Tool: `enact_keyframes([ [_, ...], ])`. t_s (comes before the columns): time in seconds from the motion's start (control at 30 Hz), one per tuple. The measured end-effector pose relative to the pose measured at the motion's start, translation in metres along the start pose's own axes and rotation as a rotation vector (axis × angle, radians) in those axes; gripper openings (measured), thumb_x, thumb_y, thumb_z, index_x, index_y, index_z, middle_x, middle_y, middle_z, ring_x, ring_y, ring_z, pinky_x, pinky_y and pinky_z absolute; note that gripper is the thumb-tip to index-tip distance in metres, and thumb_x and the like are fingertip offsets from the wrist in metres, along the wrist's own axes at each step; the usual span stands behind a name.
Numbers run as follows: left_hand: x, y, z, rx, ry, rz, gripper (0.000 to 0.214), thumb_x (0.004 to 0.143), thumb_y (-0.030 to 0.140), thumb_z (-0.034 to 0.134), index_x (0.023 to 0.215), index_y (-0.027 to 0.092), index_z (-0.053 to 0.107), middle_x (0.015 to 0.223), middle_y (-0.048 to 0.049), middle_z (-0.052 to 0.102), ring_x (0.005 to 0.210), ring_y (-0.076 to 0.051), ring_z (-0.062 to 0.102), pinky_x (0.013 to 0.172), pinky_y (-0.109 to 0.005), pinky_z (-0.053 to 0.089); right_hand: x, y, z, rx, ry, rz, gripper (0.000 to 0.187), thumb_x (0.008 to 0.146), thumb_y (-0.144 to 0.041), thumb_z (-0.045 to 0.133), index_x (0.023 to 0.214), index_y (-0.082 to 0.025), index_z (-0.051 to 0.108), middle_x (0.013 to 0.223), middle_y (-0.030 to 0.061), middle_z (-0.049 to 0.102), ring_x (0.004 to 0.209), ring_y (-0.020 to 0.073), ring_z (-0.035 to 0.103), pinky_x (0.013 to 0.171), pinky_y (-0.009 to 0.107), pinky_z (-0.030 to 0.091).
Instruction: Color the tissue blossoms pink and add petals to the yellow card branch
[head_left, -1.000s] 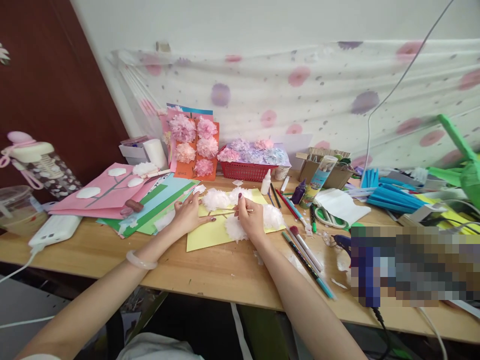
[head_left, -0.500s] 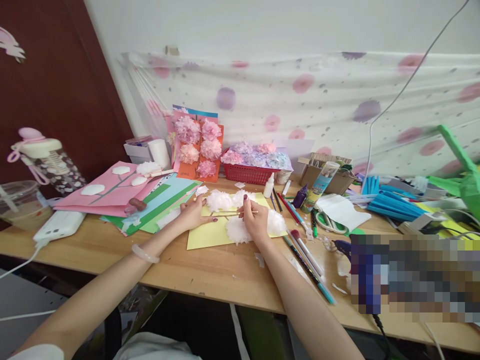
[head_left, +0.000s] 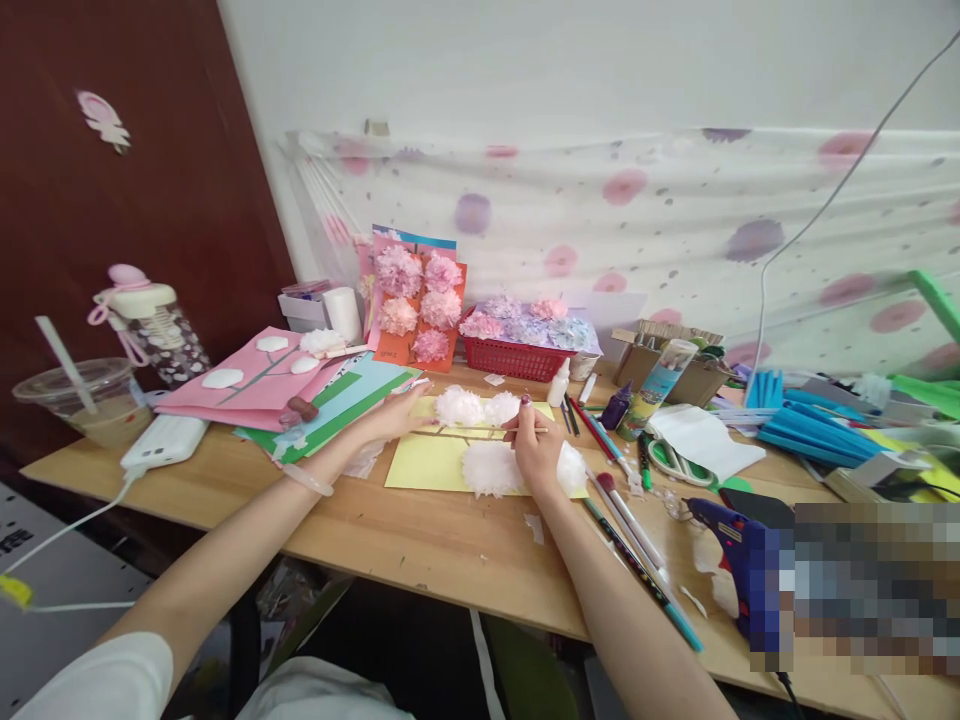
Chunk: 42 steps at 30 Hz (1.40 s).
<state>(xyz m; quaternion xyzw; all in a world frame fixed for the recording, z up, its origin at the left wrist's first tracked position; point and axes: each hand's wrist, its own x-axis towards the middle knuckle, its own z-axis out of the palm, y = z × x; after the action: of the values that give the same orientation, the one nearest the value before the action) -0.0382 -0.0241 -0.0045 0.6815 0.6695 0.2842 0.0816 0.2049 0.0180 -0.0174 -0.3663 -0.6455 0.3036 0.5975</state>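
A yellow sheet [head_left: 424,462] lies on the table with brown branch lines and fluffy white paper blossoms [head_left: 487,470]. My left hand [head_left: 397,415] rests at its upper left corner, thumb and fingers apart. Its fingertips are at a small scrap of white tissue [head_left: 420,384]; no grip on it can be made out. Above the right half of the sheet, my right hand [head_left: 537,450] pinches a thin wooden stick [head_left: 541,430]. The stick's other end is hidden by the fingers. White blossoms lie on either side of this hand.
Pink card with white shapes [head_left: 225,378] lies left, near a drink cup [head_left: 82,405] and bottle [head_left: 161,330]. Behind stand a red basket [head_left: 510,358] of paper flowers and a glue bottle [head_left: 559,382]. Pens and brushes [head_left: 630,520] and a glue gun [head_left: 739,550] lie right.
The view has shifted, so the scene sits lower and further right. My left hand has reached further forward, to the tissue scrap. My right hand still holds the stick over the sheet.
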Motion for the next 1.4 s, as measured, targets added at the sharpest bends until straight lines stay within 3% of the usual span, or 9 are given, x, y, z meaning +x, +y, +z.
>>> enact_keyframes([
  [0.07, 0.0, -0.006, -0.023, -0.009, 0.077, -0.015, 0.043, 0.086, 0.037, 0.043, 0.121, 0.018, 0.056, 0.127, -0.0119, 0.064, 0.118, -0.023, 0.058, 0.098, -0.034, 0.043, 0.001, 0.0, 0.0, 0.031, 0.021, 0.039, 0.055, 0.09, -0.051, 0.043, 0.049, -0.02, 0.061, 0.04, 0.0004, 0.054, 0.039, 0.0134, 0.05, 0.049, 0.026, 0.039],
  [0.17, -0.005, -0.015, -0.056, 0.001, 0.175, -0.074, 0.043, 0.087, 0.027, 0.028, 0.115, 0.015, 0.058, 0.098, -0.0088, 0.068, 0.092, -0.021, 0.063, 0.083, -0.033, 0.047, 0.003, -0.001, 0.002, 0.058, 0.033, 0.067, 0.056, 0.089, -0.053, 0.044, 0.048, -0.02, 0.061, 0.039, 0.0004, 0.054, 0.04, 0.0136, 0.05, 0.049, 0.027, 0.038],
  [0.27, -0.018, -0.02, -0.071, 0.023, 0.174, -0.123, 0.039, 0.087, 0.033, 0.034, 0.11, 0.016, 0.061, 0.074, -0.0024, 0.062, 0.069, -0.02, 0.059, 0.066, -0.03, 0.044, 0.003, -0.003, 0.001, 0.057, 0.039, 0.069, 0.057, 0.089, -0.054, 0.044, 0.047, -0.019, 0.061, 0.039, 0.0004, 0.053, 0.039, 0.0134, 0.05, 0.048, 0.027, 0.038],
  [0.47, -0.048, -0.017, -0.066, 0.073, 0.053, -0.194, 0.022, 0.072, 0.042, 0.061, 0.076, 0.022, 0.07, 0.043, 0.0048, 0.041, 0.046, -0.018, 0.046, 0.052, -0.028, 0.032, 0.002, -0.005, 0.0, 0.055, 0.067, 0.062, 0.058, 0.089, -0.056, 0.044, 0.046, -0.02, 0.06, 0.038, 0.0001, 0.053, 0.039, 0.0135, 0.05, 0.049, 0.027, 0.038],
  [0.57, -0.056, -0.018, -0.068, 0.067, 0.046, -0.188, 0.03, 0.072, 0.041, 0.058, 0.091, 0.022, 0.071, 0.051, 0.0034, 0.053, 0.055, -0.02, 0.055, 0.059, -0.029, 0.04, 0.003, -0.004, 0.0, 0.064, 0.063, 0.062, 0.058, 0.089, -0.056, 0.045, 0.046, -0.02, 0.059, 0.038, 0.0001, 0.053, 0.039, 0.0136, 0.051, 0.049, 0.026, 0.038],
  [0.63, -0.059, -0.021, -0.07, 0.054, 0.041, -0.152, 0.039, 0.071, 0.042, 0.058, 0.103, 0.023, 0.069, 0.077, -0.0009, 0.068, 0.076, -0.023, 0.063, 0.073, -0.031, 0.046, 0.003, -0.004, 0.001, 0.075, 0.065, 0.068, 0.057, 0.089, -0.055, 0.045, 0.047, -0.02, 0.059, 0.038, 0.0001, 0.053, 0.04, 0.0138, 0.052, 0.048, 0.026, 0.038],
  [0.73, -0.062, -0.025, -0.07, 0.054, 0.013, -0.116, 0.035, 0.068, 0.045, 0.06, 0.094, 0.025, 0.072, 0.104, -0.0051, 0.07, 0.099, -0.026, 0.063, 0.09, -0.036, 0.045, 0.003, -0.004, 0.001, 0.139, 0.078, 0.104, 0.055, 0.089, -0.054, 0.046, 0.047, -0.02, 0.058, 0.037, -0.0005, 0.051, 0.039, 0.0135, 0.051, 0.046, 0.025, 0.038],
  [1.03, -0.067, -0.035, -0.062, 0.054, 0.011, -0.198, 0.012, 0.057, 0.035, 0.069, 0.054, 0.025, 0.064, 0.076, -0.0071, 0.067, 0.084, -0.032, 0.063, 0.086, -0.046, 0.046, 0.006, -0.006, 0.0, 0.219, 0.111, 0.16, 0.054, 0.088, -0.051, 0.046, 0.046, -0.02, 0.057, 0.035, -0.001, 0.049, 0.035, 0.0115, 0.047, 0.041, 0.024, 0.036],
  [1.4, -0.059, -0.012, -0.053, -0.462, 0.083, -0.205, 0.035, 0.064, 0.049, 0.071, 0.075, 0.021, 0.053, 0.083, -0.0047, 0.072, 0.081, -0.022, 0.068, 0.072, -0.035, 0.052, 0.009, -0.002, 0.001, 0.305, 0.127, 0.237, 0.052, 0.088, -0.05, 0.045, 0.046, -0.021, 0.056, 0.035, -0.0017, 0.047, 0.033, 0.0106, 0.044, 0.038, 0.023, 0.034],
])
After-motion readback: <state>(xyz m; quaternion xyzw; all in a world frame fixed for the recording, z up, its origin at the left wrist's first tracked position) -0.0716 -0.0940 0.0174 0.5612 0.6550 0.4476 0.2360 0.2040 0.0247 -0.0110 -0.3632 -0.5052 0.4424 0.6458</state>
